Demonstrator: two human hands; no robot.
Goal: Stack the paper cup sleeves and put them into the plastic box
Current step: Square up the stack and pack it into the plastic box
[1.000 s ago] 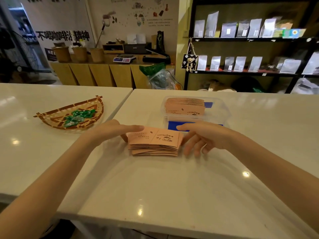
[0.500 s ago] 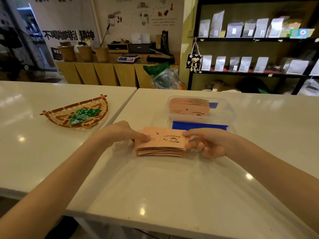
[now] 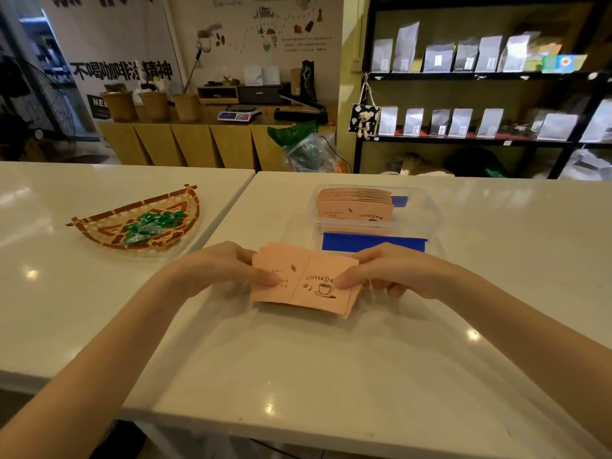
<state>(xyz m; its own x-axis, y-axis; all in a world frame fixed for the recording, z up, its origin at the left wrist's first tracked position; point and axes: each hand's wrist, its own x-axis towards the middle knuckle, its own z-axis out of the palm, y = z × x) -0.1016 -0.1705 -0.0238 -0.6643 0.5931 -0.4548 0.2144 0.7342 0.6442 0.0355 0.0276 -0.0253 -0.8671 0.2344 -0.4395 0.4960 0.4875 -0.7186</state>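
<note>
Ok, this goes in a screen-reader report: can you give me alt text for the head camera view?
Two bare hands, left hand and right hand, hold a stack of pink paper cup sleeves by its ends above a white counter. Behind it, a clear plastic box already holds more sleeves.

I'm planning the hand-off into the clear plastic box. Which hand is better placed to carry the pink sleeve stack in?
Right, probably. The right hand grips the pink paper sleeve stack on the side nearest the clear plastic box, which sits just beyond it. The left hand holds the far edge.
</note>
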